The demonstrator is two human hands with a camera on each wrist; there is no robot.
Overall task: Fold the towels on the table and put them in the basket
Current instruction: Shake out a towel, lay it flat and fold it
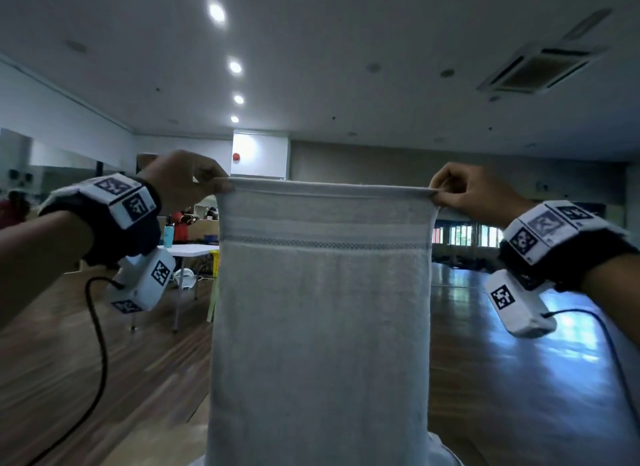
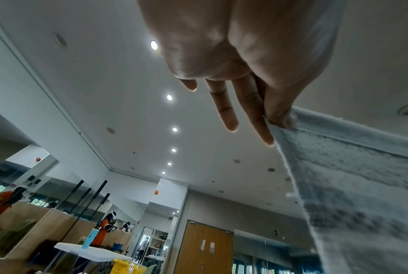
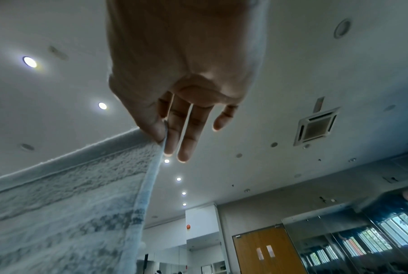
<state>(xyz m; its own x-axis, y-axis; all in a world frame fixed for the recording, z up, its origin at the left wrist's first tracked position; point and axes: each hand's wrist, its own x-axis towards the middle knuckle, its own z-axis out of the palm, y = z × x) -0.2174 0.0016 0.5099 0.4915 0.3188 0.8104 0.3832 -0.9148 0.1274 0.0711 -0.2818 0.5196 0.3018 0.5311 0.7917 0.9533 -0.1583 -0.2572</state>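
Note:
A pale grey-white towel (image 1: pixel 322 320) with a patterned band near its top hangs full length in front of me, held up in the air. My left hand (image 1: pixel 221 187) pinches its top left corner between thumb and forefinger. My right hand (image 1: pixel 437 196) pinches the top right corner the same way, and the top hem is stretched taut between them. In the left wrist view the towel (image 2: pixel 353 185) falls away from the left hand (image 2: pixel 278 126). In the right wrist view the towel (image 3: pixel 69 204) hangs from the right hand (image 3: pixel 163 138). The towel's lower end is out of frame.
A white folding table (image 1: pixel 188 250) with a blue bottle (image 1: pixel 168 234) stands on the wooden floor at the left. A yellow basket (image 2: pixel 125 267) sits beside that table. People stand far off by wooden counters. Wooden double doors (image 3: pixel 267 250) are at the back.

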